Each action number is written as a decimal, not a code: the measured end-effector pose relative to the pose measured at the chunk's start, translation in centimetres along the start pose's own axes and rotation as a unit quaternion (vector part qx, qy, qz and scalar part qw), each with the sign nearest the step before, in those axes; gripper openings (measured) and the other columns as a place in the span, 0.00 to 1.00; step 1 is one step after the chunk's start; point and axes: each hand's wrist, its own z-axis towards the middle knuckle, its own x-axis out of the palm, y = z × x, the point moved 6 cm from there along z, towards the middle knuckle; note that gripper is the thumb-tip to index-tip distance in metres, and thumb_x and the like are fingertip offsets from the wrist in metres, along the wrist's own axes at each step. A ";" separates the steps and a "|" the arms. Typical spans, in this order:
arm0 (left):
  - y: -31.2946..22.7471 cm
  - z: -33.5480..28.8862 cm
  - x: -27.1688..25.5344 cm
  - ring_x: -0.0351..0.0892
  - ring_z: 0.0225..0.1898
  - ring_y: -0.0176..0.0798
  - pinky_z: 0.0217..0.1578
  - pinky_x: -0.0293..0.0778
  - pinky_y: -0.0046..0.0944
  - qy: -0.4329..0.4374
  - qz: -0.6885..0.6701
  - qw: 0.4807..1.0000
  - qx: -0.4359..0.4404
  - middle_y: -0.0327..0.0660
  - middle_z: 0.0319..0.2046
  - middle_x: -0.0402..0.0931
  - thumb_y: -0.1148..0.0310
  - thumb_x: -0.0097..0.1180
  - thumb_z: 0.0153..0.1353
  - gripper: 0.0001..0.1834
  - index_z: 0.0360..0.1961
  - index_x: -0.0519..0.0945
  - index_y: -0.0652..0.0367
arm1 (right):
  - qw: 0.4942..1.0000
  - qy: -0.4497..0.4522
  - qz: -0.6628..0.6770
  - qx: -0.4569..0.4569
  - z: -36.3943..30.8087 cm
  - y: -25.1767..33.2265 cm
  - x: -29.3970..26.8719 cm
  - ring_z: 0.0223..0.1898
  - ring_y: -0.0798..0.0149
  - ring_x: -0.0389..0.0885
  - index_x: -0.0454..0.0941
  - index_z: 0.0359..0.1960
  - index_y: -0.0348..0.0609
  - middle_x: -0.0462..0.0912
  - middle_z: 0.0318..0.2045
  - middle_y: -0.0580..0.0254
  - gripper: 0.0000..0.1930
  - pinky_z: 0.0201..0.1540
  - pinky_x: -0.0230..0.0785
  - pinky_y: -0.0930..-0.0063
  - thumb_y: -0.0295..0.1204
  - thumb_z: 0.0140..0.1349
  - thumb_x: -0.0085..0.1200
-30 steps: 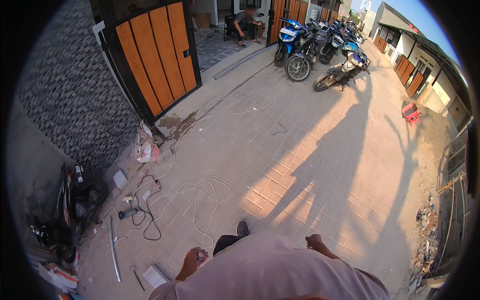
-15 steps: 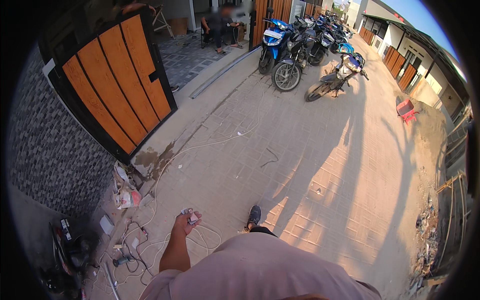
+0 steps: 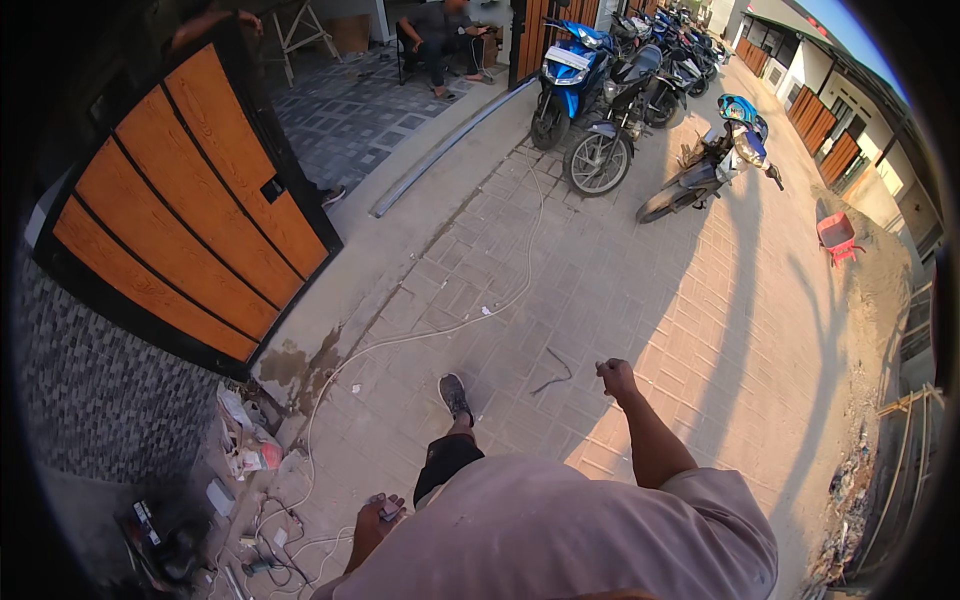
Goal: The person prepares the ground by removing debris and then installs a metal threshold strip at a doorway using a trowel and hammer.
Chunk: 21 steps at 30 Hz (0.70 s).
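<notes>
Low in the picture, beside my body, my left hand (image 3: 378, 514) is closed around a small pinkish-grey block (image 3: 391, 508), mostly covered by the fingers. My right hand (image 3: 617, 378) is held out ahead over the paving, its fingers curled into a fist. Whatever sits in that fist, if anything, is too small to make out. A bent dark strip (image 3: 551, 371) lies on the ground left of my right hand. My foot in a dark shoe (image 3: 454, 394) is stepping forward between the two hands.
A pale cable (image 3: 400, 340) snakes over the paving. At left stand an open wood-slat gate (image 3: 190, 200), torn sacks (image 3: 245, 435) and tools with wires (image 3: 262, 565). Ahead are parked motorbikes (image 3: 600, 160), one motorbike apart (image 3: 710, 175), a red wheelbarrow (image 3: 838, 235) and people sitting (image 3: 440, 45).
I have walked forward, and a foot now shows further left. My left hand has dropped back toward my body, still holding the block. My right arm has swung into view.
</notes>
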 end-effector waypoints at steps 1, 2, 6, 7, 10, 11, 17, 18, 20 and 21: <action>-2.1 1.9 -0.1 0.76 0.51 0.62 0.45 0.77 0.60 0.023 -0.018 1.000 0.002 0.55 0.48 0.74 0.74 0.51 0.66 0.10 0.47 0.71 0.58 | 1.000 0.008 0.005 -0.003 2.3 1.5 1.1 0.15 0.64 0.73 0.79 0.29 0.33 0.74 0.19 0.59 0.20 0.18 0.71 0.67 0.42 0.65 0.58; -3.6 3.8 1.7 0.76 0.51 0.62 0.45 0.77 0.60 0.021 -0.019 1.000 0.000 0.55 0.48 0.74 0.74 0.51 0.66 0.10 0.47 0.71 0.58 | 0.999 -0.005 0.025 0.029 4.4 1.3 1.7 0.15 0.65 0.72 0.79 0.29 0.34 0.72 0.17 0.61 0.18 0.18 0.71 0.66 0.41 0.65 0.58; -12.6 14.2 14.2 0.78 0.50 0.62 0.46 0.77 0.61 -0.050 0.013 0.999 0.019 0.54 0.47 0.76 0.72 0.51 0.66 0.12 0.50 0.70 0.58 | 0.976 -0.030 0.050 0.212 8.6 -5.3 4.7 0.19 0.58 0.80 0.79 0.32 0.33 0.80 0.23 0.52 0.13 0.21 0.80 0.62 0.35 0.63 0.58; -14.1 16.5 18.0 0.78 0.50 0.63 0.47 0.77 0.61 -0.065 0.024 0.998 0.010 0.54 0.47 0.77 0.72 0.51 0.66 0.13 0.51 0.71 0.58 | 0.959 0.009 0.008 0.282 8.6 -8.1 4.6 0.21 0.57 0.82 0.78 0.33 0.32 0.80 0.24 0.51 0.15 0.21 0.81 0.62 0.36 0.63 0.58; -22.8 24.2 30.9 0.80 0.52 0.61 0.51 0.78 0.61 0.015 0.065 0.998 0.012 0.54 0.49 0.78 0.73 0.50 0.66 0.15 0.53 0.71 0.57 | 0.946 0.168 -0.205 0.188 11.1 -9.1 6.1 0.23 0.53 0.82 0.79 0.36 0.36 0.81 0.26 0.52 0.15 0.23 0.82 0.56 0.39 0.67 0.55; -25.3 26.6 35.7 0.81 0.52 0.61 0.52 0.79 0.61 0.048 0.076 0.996 0.007 0.55 0.49 0.78 0.74 0.49 0.66 0.15 0.54 0.71 0.57 | 0.936 0.204 -0.256 0.129 12.7 -8.7 5.8 0.23 0.52 0.82 0.79 0.37 0.37 0.81 0.26 0.53 0.15 0.24 0.82 0.55 0.39 0.68 0.55; -37.6 34.2 63.1 0.79 0.55 0.61 0.53 0.80 0.60 0.165 0.196 0.965 0.049 0.59 0.51 0.78 0.75 0.52 0.67 0.17 0.56 0.70 0.62 | 0.932 -0.005 0.047 0.360 19.9 -1.6 5.5 0.23 0.52 0.81 0.80 0.35 0.38 0.80 0.24 0.54 0.12 0.26 0.80 0.53 0.36 0.64 0.60; -38.5 35.8 66.6 0.79 0.55 0.61 0.53 0.80 0.60 0.161 0.197 0.966 0.050 0.59 0.51 0.78 0.75 0.52 0.67 0.17 0.56 0.70 0.62 | 0.937 -0.010 0.011 0.348 22.5 0.1 5.2 0.22 0.52 0.81 0.80 0.34 0.38 0.80 0.25 0.54 0.12 0.27 0.80 0.53 0.36 0.63 0.61; -39.4 38.5 74.2 0.79 0.55 0.63 0.55 0.79 0.61 0.231 0.198 0.950 0.066 0.59 0.52 0.78 0.74 0.52 0.65 0.20 0.58 0.69 0.62 | 0.941 0.018 -0.028 0.336 28.8 2.7 4.2 0.23 0.52 0.82 0.80 0.35 0.38 0.80 0.25 0.55 0.12 0.27 0.81 0.53 0.36 0.63 0.62; -39.7 40.0 76.4 0.79 0.55 0.63 0.55 0.79 0.61 0.228 0.195 0.951 0.069 0.59 0.52 0.78 0.74 0.52 0.65 0.20 0.58 0.69 0.62 | 0.943 0.048 -0.066 0.322 32.3 3.9 3.7 0.24 0.51 0.82 0.81 0.35 0.38 0.81 0.26 0.55 0.13 0.27 0.81 0.53 0.37 0.62 0.62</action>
